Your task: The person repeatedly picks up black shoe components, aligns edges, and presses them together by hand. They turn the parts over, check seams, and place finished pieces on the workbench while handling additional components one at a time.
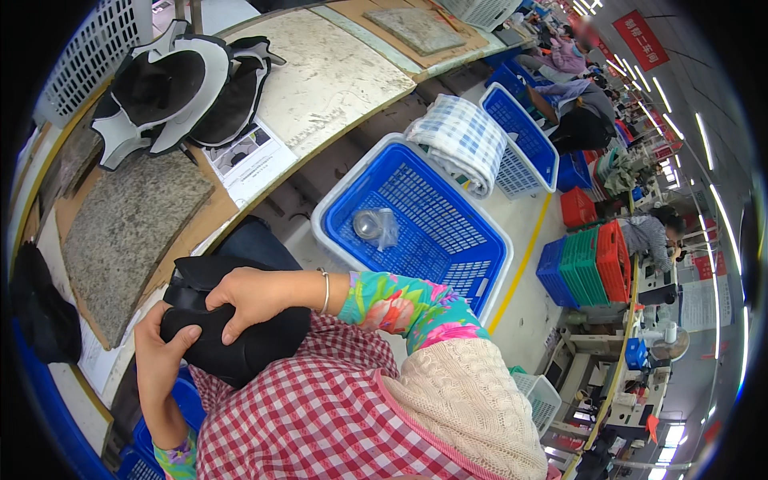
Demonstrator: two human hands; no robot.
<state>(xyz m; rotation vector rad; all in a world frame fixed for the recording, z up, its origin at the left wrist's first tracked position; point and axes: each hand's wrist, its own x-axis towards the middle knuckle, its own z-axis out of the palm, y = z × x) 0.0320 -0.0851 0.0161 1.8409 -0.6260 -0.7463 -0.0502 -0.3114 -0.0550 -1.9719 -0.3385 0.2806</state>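
A black shoe upper (268,348), smooth and folded over, lies against my checked apron, with both my hands on it. My left hand (162,344) grips its left end, thumb on top and fingers going behind. From the right, my right hand (252,294) pinches the upper edge, its thumb close to the left one. Part of the upper is hidden under my fingers. Flat black uppers with pale grey lining (160,88) lie stacked on the bench beyond. At the far left rests another black piece (46,308).
A rough grey stone slab (132,232) lies on the bench near my left hand, with a printed sheet (252,164) behind it. A blue basket (416,208) holding a clear-wrapped roll (374,226) stands to the right, beside a folded checked cloth (460,140). Other people work further off.
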